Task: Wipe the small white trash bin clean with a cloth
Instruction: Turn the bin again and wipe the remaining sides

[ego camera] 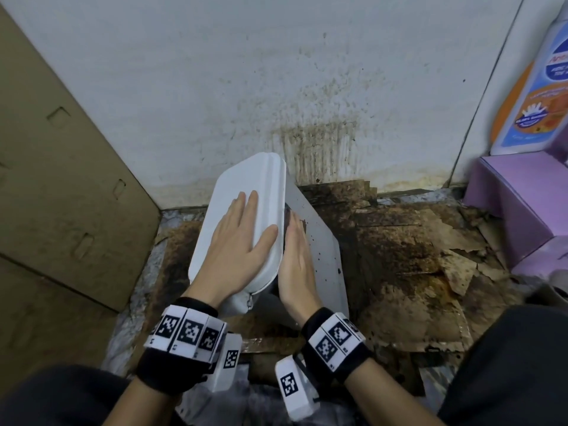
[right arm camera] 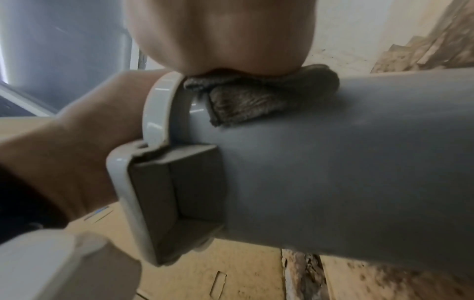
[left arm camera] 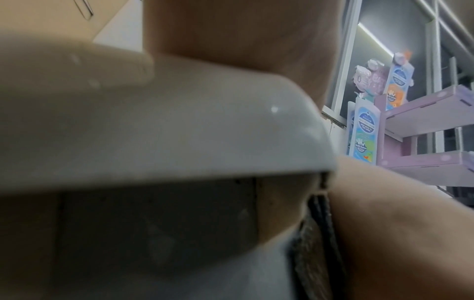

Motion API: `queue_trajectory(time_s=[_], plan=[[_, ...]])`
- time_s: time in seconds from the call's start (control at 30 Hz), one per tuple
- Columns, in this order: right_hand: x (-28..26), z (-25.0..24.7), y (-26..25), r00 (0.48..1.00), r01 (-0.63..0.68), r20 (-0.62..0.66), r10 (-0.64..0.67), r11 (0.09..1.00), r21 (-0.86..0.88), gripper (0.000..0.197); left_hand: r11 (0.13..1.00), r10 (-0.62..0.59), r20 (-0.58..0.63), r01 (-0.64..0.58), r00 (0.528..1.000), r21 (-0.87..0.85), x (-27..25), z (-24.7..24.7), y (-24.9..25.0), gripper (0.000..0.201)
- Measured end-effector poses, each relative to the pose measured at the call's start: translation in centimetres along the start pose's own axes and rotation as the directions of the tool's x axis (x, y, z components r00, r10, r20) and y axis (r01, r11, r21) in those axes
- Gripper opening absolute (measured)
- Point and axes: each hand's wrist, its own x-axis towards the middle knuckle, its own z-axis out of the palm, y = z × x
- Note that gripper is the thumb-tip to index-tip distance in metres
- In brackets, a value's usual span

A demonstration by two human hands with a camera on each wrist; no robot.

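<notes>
The small white trash bin (ego camera: 322, 250) is tipped over on its side on the floor, with its lid (ego camera: 242, 179) facing left and up. My left hand (ego camera: 239, 238) lies flat on the lid, fingers straight. Against the bin's side wall just behind the lid rim, my right hand (ego camera: 296, 256) presses a grey cloth (right arm camera: 256, 97) with straight fingers. In the head view only a dark edge of the cloth (ego camera: 288, 218) shows past the fingertips. The right wrist view shows the bin's grey wall (right arm camera: 346, 162) and the lid hinge block (right arm camera: 179, 203).
A big cardboard box (ego camera: 61, 179) stands close on the left. The white wall (ego camera: 307, 124) behind is stained brown. Dirty torn cardboard (ego camera: 415, 256) covers the floor to the right. A purple display shelf (ego camera: 516, 204) with a bottle-shaped sign (ego camera: 538, 87) stands at the far right.
</notes>
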Motion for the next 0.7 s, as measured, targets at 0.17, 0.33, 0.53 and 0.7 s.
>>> queue_trajectory(time_s=[0.17, 0.33, 0.53, 0.7], plan=[[0.4, -1.4, 3.3, 0.998, 0.058, 0.025, -0.056, 0.991, -0.118, 0.058, 1.0, 0.013, -0.009, -0.013, 1.0, -0.006, 0.0, -0.2, -0.6, 0.082], [1.0, -5.0, 10.6, 0.991, -0.13, -0.051, 0.122, 0.973, -0.19, 0.057, 1.0, 0.008, -0.012, -0.008, 1.0, -0.03, -0.1, -0.5, -0.6, 0.082], [0.8, -7.8, 15.2, 0.945, -0.305, -0.151, 0.29, 0.948, -0.093, 0.051, 0.999, 0.019, -0.019, -0.02, 1.0, -0.05, -0.1, -0.3, -0.8, 0.081], [1.1, -6.6, 14.2, 0.925, -0.336, -0.224, 0.306, 0.936, -0.105, 0.062, 0.998, 0.005, -0.024, -0.006, 1.0, -0.055, -0.2, -0.7, -1.6, 0.085]])
